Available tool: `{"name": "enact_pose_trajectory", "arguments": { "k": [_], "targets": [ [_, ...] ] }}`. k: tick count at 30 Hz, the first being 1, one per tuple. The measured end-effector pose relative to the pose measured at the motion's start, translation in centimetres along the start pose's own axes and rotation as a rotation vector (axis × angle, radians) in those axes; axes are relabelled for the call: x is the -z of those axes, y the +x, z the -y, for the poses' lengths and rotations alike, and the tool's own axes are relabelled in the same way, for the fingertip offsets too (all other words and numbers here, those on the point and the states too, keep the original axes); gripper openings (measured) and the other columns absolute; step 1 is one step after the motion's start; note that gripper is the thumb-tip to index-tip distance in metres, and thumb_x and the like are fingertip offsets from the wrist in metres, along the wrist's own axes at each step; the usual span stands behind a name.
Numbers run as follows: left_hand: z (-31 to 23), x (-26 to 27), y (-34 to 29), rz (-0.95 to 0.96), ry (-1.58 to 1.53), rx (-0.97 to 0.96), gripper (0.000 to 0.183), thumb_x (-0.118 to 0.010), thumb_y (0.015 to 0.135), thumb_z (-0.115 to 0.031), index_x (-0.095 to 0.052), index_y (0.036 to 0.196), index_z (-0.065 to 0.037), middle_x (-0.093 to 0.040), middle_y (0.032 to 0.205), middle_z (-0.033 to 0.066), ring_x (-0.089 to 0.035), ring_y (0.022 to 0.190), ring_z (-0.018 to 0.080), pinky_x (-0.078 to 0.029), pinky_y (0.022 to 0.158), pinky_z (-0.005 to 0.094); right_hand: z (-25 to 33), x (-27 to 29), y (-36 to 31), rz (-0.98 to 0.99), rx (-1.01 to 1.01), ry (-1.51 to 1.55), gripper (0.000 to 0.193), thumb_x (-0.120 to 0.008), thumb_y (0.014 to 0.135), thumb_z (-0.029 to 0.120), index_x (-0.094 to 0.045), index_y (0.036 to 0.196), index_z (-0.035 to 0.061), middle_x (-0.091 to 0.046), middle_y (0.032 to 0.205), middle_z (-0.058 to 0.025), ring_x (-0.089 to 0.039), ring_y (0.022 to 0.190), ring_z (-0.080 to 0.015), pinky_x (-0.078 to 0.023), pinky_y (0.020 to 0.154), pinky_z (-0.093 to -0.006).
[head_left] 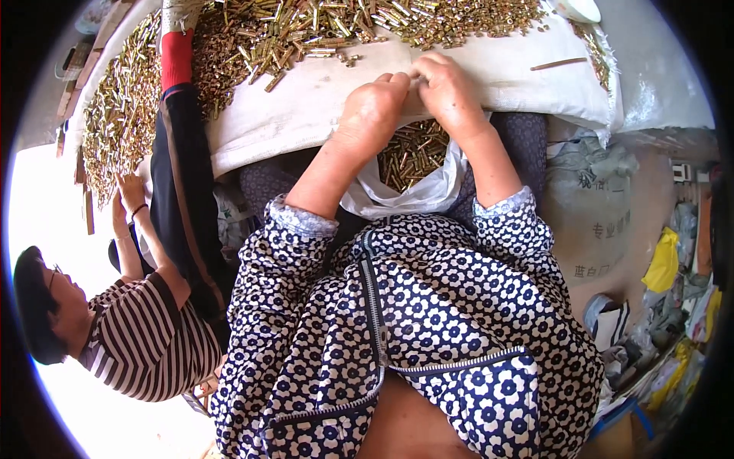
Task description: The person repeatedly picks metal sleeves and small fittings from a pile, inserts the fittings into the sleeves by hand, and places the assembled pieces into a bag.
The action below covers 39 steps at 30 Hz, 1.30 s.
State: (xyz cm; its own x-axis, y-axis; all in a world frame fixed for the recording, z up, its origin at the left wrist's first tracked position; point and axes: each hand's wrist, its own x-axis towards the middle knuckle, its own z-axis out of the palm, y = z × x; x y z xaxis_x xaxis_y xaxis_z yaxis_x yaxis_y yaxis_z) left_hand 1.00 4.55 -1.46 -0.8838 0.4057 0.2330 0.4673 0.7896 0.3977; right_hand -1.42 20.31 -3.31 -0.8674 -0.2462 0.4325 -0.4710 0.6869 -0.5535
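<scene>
My left hand (375, 107) and my right hand (451, 90) meet above the near edge of a white cloth (306, 107) on the worktop. Both have their fingers closed in a pinch, tips nearly touching. Anything between them is hidden or too small to make out. Right below, an open white plastic bag (401, 200) rests on my lap, holding many slim brass-coloured metal tubes (413, 157). Beyond my hands, a wide heap of similar tubes and shorter brass-coloured pieces (298, 30) covers the far part of the cloth.
At the left, a person in a striped shirt (157, 336) has both hands at the heap's edge. A dark sleeve (183, 191) with a red cuff reaches across between us. A thin brown stick (558, 63) and a white bowl (579, 9) lie right. Bags (661, 260) crowd the right side.
</scene>
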Motion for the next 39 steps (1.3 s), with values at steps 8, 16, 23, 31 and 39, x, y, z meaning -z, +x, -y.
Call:
{"name": "enact_pose_trajectory", "arguments": {
  "k": [8, 16, 23, 31, 39],
  "targets": [
    [-1.5, 2.3, -1.7, 0.056, -0.464, -0.139, 0.023, -0.066, 0.081, -0.014, -0.060, 0.101, -0.004, -0.063, 0.091, 0.0149, -0.064, 0.081, 0.0326, -0.052, 0.068, 0.0379, -2.7, -0.5, 1.9, -0.013, -0.045, -0.337, 0.026, -0.063, 0.078, 0.005, -0.061, 0.104, 0.0047, -0.060, 0.108, -0.0104, -0.056, 0.102, -0.0304, -0.047, 0.089, -0.0386],
    [6.7, 3.8, 0.3, -0.267, -0.053, 0.083, 0.015, -0.061, 0.084, -0.008, -0.062, 0.099, -0.006, -0.064, 0.094, 0.0131, -0.064, 0.081, 0.0300, -0.051, 0.071, 0.0364, -2.4, -0.3, 2.5, -0.013, -0.057, -0.400, 0.019, -0.061, 0.081, 0.005, -0.063, 0.100, 0.0054, -0.063, 0.099, -0.0111, -0.061, 0.093, -0.0274, -0.052, 0.080, -0.0369],
    [9.7, 3.6, 2.2, -0.151, 0.327, 0.047, 0.013, -0.060, 0.079, -0.004, -0.061, 0.092, -0.004, -0.061, 0.095, 0.0144, -0.061, 0.085, 0.0332, -0.050, 0.073, 0.0427, -2.3, -0.1, 2.2, -0.090, -0.034, -0.360, 0.013, -0.061, 0.080, 0.003, -0.063, 0.093, 0.0052, -0.064, 0.092, -0.0110, -0.063, 0.086, -0.0263, -0.053, 0.074, -0.0366],
    [6.7, 3.3, -0.5, -0.243, -1.042, 0.429, 0.015, -0.056, 0.093, -0.010, -0.054, 0.105, 0.000, -0.061, 0.087, 0.0056, -0.061, 0.073, 0.0107, -0.049, 0.058, 0.0205, 1.5, -0.6, 0.8, 0.012, -0.230, 0.590, 0.009, -0.065, 0.081, 0.012, -0.066, 0.088, 0.0059, -0.062, 0.085, -0.0045, -0.062, 0.075, -0.0144, -0.049, 0.070, -0.0267],
    [4.4, 3.0, -2.5, -0.171, -1.442, 0.555, 0.014, -0.055, 0.093, -0.008, -0.057, 0.105, -0.002, -0.062, 0.090, 0.0056, -0.062, 0.073, 0.0123, -0.048, 0.056, 0.0216, 4.1, -1.2, 0.0, 0.115, -0.303, 0.845, 0.009, -0.065, 0.083, 0.001, -0.066, 0.092, 0.0034, -0.062, 0.084, 0.0045, -0.053, 0.076, -0.0030, -0.044, 0.070, -0.0178]
  ]
}}
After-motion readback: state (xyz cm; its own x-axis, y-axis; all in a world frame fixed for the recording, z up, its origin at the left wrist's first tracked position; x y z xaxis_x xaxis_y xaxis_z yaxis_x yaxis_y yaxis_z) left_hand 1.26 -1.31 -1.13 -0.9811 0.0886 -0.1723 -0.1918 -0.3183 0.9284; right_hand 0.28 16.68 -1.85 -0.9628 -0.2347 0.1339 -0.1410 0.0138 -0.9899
